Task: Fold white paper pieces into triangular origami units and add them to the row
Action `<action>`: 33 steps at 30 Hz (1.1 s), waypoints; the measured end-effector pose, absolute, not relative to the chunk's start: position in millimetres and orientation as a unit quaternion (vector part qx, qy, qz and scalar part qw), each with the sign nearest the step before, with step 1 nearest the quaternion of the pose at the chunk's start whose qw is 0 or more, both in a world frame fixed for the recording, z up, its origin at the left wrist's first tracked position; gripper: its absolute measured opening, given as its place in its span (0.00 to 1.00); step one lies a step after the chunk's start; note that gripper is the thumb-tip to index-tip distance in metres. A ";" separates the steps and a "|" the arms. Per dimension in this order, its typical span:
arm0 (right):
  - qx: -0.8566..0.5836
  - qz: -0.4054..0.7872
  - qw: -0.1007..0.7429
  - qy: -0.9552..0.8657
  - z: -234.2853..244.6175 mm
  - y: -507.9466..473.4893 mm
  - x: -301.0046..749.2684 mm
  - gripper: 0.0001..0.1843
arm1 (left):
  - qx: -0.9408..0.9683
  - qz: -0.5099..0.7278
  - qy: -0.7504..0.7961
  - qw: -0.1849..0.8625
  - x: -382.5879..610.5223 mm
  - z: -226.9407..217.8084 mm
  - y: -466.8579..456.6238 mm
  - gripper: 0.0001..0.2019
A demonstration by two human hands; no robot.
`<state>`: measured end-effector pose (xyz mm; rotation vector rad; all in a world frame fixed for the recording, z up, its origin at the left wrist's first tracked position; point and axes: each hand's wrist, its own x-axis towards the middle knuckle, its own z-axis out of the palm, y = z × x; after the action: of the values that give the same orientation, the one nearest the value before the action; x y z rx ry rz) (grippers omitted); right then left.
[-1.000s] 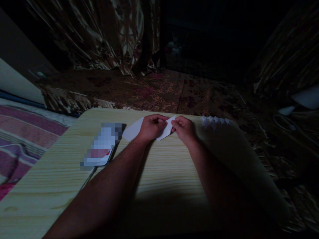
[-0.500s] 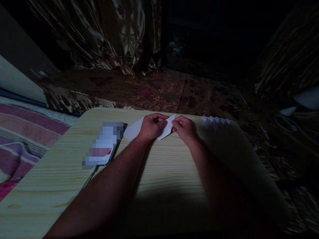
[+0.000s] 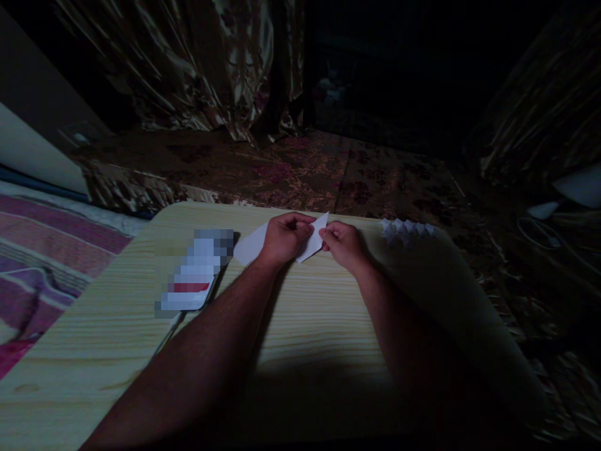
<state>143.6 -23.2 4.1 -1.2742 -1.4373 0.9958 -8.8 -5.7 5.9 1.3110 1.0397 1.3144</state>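
Note:
A small white folded paper (image 3: 313, 240) is held between both hands near the far edge of a light wooden table (image 3: 300, 326). My left hand (image 3: 283, 240) is curled, pinching the paper's left side. My right hand (image 3: 345, 244) is also closed, pinching its right edge with fingertips. Another white paper sheet (image 3: 250, 245) lies flat on the table just left of my left hand, partly hidden under it.
A row of several small folded white paper pieces (image 3: 407, 229) sits at the table's far right. A blurred-out flat object (image 3: 196, 271) lies at the left. Patterned dark fabric (image 3: 300, 169) covers the floor beyond; a striped cloth (image 3: 42, 263) lies left.
My right hand's fingers have shifted slightly left along the paper's edge, and the paper's tip now stands a bit higher. The left hand stays almost still.

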 end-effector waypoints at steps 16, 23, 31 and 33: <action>-0.520 0.421 0.440 -0.599 5.4 -23.6 143.9 0.11 | 0.524 0.558 0.436 0.474 -8.9 8.5 -7.2 0.13; -0.509 0.413 0.431 -0.620 2.5 -23.1 144.1 0.09 | 0.511 0.578 0.434 0.465 -9.7 9.2 -6.0 0.12; -0.526 0.339 0.389 -0.676 9.3 -29.1 143.0 0.15 | 0.489 0.585 0.440 0.474 -10.0 11.9 -6.7 0.14; -0.526 0.318 0.383 -0.690 12.3 -31.4 143.2 0.17 | 0.480 0.591 0.437 0.478 -10.0 11.0 -5.8 0.14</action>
<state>143.2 -31.4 12.3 -1.3418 -1.7588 0.8103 -10.0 -5.8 11.0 1.1718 1.0678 1.4433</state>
